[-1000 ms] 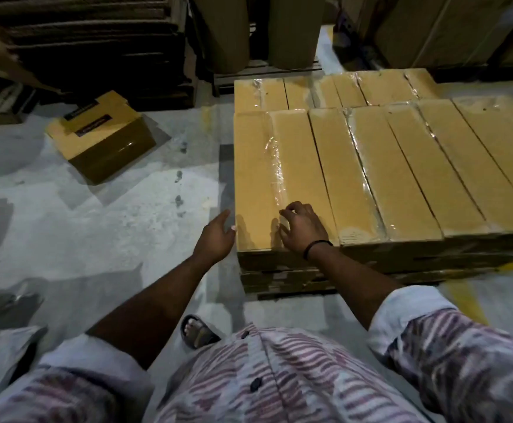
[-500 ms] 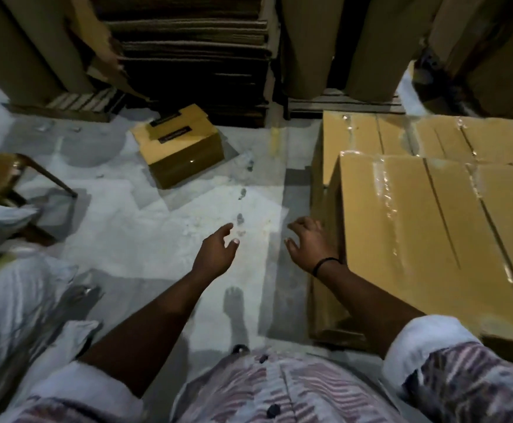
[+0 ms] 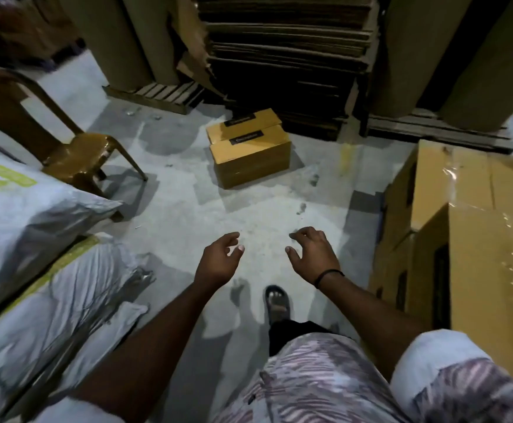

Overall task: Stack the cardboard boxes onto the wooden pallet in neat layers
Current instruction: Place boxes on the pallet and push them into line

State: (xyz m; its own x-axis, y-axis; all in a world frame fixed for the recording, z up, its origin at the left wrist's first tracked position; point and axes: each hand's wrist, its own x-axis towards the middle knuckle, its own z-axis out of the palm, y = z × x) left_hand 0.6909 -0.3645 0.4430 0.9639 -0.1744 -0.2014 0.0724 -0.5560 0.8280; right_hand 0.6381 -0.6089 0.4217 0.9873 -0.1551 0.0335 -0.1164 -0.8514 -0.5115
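Concrete floor (image 3: 182, 215) under L hand (image 3: 217, 262) & R hand (image 3: 314, 257), both outstretched, grips loosely half-curled, holding nothing

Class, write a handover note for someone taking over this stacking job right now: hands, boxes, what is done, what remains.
Left hand and right hand: both open, empty, held out above the floor.
Stacked boxes sit at the right, film-wrapped; the pallet under them is out of sight.
One loose box lies on the floor ahead, near the flattened cardboard pile.
Done: part of the stack is built.
Left: probably fetch the loose box and add it.
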